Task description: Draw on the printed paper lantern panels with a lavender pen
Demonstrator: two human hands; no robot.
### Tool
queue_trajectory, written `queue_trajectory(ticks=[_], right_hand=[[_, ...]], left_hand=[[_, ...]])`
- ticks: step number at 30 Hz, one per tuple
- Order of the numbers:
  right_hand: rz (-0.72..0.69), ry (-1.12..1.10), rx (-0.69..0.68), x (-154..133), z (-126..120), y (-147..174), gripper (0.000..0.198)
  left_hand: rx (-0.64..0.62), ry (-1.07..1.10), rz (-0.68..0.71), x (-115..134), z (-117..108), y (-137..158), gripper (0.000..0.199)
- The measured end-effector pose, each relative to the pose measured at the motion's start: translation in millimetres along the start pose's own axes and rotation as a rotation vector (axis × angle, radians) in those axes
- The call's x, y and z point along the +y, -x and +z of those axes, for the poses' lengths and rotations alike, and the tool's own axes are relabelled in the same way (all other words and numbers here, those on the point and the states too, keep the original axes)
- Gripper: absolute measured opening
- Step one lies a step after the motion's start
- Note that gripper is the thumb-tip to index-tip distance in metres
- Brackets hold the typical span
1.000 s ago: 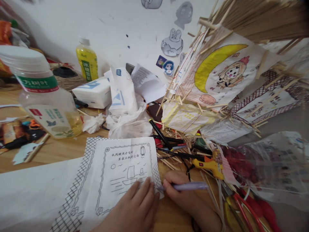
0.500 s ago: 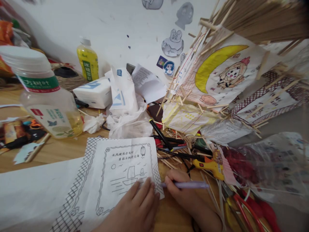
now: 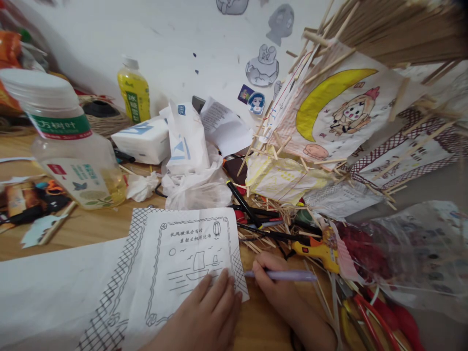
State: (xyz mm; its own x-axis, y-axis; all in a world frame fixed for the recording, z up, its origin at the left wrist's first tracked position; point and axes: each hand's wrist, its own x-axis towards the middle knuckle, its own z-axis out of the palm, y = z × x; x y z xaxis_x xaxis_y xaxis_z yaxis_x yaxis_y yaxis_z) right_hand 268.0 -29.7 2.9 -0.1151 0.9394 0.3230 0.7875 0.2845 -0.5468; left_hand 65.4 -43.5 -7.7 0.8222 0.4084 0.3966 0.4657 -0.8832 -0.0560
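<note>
A white paper (image 3: 183, 263) lies on the wooden table, bearing a line drawing of sailboats, birds, a lantern and handwritten characters inside a wavy border. Black cross-hatching runs along its left and right edges. My left hand (image 3: 208, 312) rests flat over the lower right of the drawing, fingers stretched out. Just right of the sheet, my right hand (image 3: 272, 280) pinches a light purple pen (image 3: 292, 276). The pen's tip is at the cross-hatched right edge; whether it touches the paper I cannot tell.
A large bottle (image 3: 73, 146) stands at the left, a yellow drink bottle (image 3: 134, 90) by the wall. Tissue packs (image 3: 142, 140) sit behind the paper. Right are a stick-framed paper lantern (image 3: 329, 112), black markers (image 3: 243, 204), a yellow glue gun (image 3: 314, 249) and red-handled scissors (image 3: 373, 317).
My right hand and the pen have shifted very slightly at the paper's right edge. My left hand stays in place on the sheet.
</note>
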Motion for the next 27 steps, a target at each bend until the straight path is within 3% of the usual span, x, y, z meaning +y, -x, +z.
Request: queue_trajectory(ticks=[6, 12, 17, 27], right_hand=[[0.059, -0.034, -0.015, 1.0, -1.8, 0.1, 0.030], [-0.043, -0.092, -0.088, -4.8, -7.1, 1.5, 0.029], [-0.051, -0.086, -0.120, -8.3, -6.3, 1.1, 0.028], [-0.099, -0.109, -0.153, -11.6, -6.9, 1.4, 0.030]], left_hand=[[-0.007, 0.011, 0.013, -1.0, -1.2, 0.6, 0.038], [-0.027, -0.014, -0.040, -2.1, 0.9, 0.4, 0.042], [-0.075, -0.008, -0.045, -4.0, -0.2, 1.1, 0.047], [0.000, -0.015, -0.037, -0.4, -0.8, -1.7, 0.038]])
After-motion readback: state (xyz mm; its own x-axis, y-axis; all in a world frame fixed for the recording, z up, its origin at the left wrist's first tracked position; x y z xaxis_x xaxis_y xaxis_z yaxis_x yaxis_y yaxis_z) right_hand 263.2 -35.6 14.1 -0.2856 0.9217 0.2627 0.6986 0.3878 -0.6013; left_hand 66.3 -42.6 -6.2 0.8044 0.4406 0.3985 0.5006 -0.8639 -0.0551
